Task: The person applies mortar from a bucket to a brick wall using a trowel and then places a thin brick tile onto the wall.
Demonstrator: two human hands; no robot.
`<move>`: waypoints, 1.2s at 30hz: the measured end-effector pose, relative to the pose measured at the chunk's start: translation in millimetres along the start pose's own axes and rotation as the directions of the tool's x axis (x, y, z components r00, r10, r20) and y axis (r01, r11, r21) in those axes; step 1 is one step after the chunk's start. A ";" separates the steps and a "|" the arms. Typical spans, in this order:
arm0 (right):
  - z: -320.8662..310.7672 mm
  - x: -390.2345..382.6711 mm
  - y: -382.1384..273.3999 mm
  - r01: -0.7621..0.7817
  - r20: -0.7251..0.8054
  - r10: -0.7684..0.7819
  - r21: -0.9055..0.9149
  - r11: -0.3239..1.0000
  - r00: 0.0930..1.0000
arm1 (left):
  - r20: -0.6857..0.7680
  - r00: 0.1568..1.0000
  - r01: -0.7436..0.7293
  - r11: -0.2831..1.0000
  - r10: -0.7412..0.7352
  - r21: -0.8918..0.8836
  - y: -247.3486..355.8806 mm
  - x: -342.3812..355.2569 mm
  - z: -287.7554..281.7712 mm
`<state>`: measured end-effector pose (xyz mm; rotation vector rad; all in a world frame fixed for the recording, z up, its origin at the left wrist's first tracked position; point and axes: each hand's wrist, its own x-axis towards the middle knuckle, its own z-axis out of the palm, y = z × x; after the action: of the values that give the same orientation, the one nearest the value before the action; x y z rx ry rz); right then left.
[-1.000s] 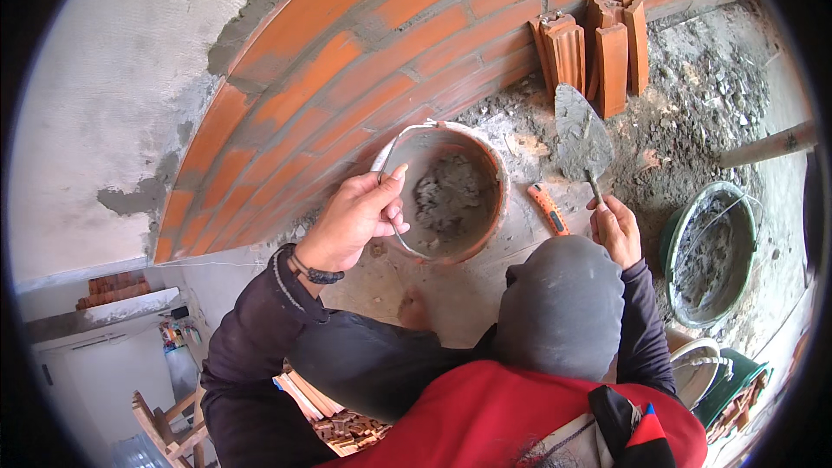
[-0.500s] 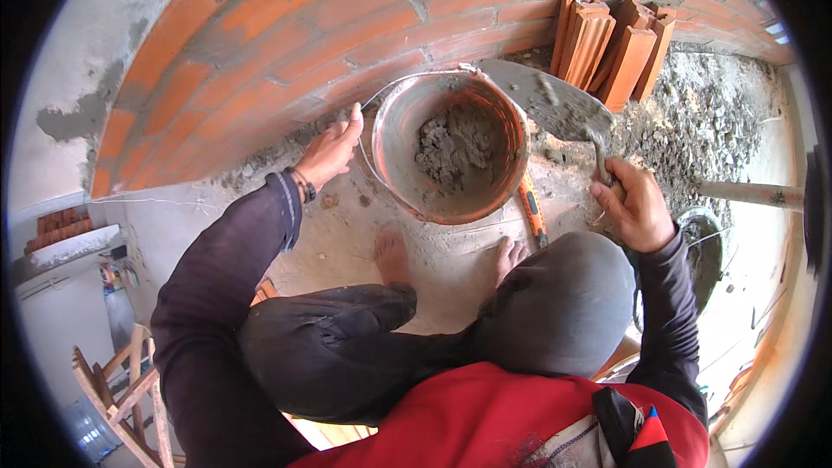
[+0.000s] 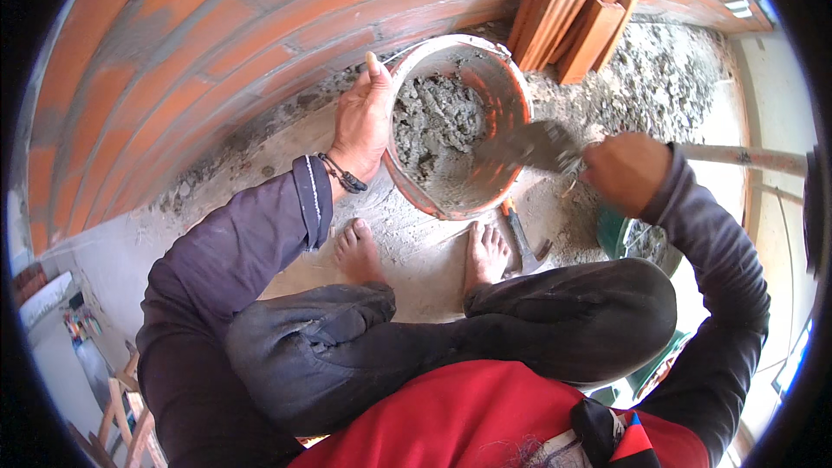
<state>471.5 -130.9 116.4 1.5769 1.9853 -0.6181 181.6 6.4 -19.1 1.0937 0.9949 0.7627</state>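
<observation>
Squatting view over my bare feet. My left hand [image 3: 362,126] is clasped on the rim of the round orange plastic bucket [image 3: 511,104], thumb up along its edge, tilting its mouth toward me on the dusty concrete floor [image 3: 416,251] just before the red brick wall [image 3: 217,43]. My right hand [image 3: 626,172] is clenched around the handle of the grey steel trowel [image 3: 529,149], whose flat blade reaches into the bucket against its lower wall. The bucket holds a lumpy mass of wet grey mortar [image 3: 438,121], heaped toward the left side and filling perhaps half of it. I judge this load heavy, stiff and clinging rather than runny; the thin plastic wall probably flexes, so the rim is the firm place to take hold. The trowel is rigid, and its handle likely slick with paste. Behind the bucket, hollow orange clay blocks [image 3: 572,17] lean against the wall. A green pail [image 3: 620,238] sits beneath my right wrist, its contents mostly hidden.
</observation>
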 end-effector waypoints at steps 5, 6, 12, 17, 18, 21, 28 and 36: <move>-5.4 32.4 -19.4 -0.017 -0.130 0.033 0.122 0.992 0.991 | 0.054 0.998 -0.018 1.000 0.018 0.000 7.6 0.6 16.1; -2.4 44.8 -8.4 -0.073 -0.210 0.096 0.114 0.991 0.973 | 0.076 0.995 -0.068 0.998 0.066 0.015 7.2 0.7 23.9; 63.8 74.4 -11.9 -0.070 -0.149 0.119 0.300 0.951 0.982 | 0.192 0.981 -0.050 0.990 0.023 0.133 26.9 -4.7 32.6; 97.7 77.0 -43.9 0.086 -0.092 -0.047 0.496 0.864 0.995 | 0.206 0.976 -0.083 0.992 0.062 0.092 18.1 0.5 26.2; 99.4 78.3 -46.9 0.089 -0.072 -0.060 0.516 0.852 0.996 | 0.202 0.977 -0.091 0.991 0.071 0.093 16.9 1.2 26.6; 100.1 67.7 -53.7 0.109 -0.084 -0.076 0.533 0.839 0.994 | 0.184 0.975 -0.140 0.987 0.123 0.080 14.0 4.0 33.2; 73.3 27.9 -37.9 0.007 -0.268 0.091 0.347 0.938 0.959 | 0.227 0.964 -0.158 0.985 0.140 0.063 9.8 2.2 23.2; 74.7 66.3 -12.2 -0.061 -0.369 0.176 0.301 0.952 0.913 | 0.357 0.922 -0.196 0.975 0.148 0.102 17.2 0.7 24.8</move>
<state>456.4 -132.8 16.9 2.1234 2.1295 -0.5929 204.3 3.4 0.6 1.3947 0.6610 0.6186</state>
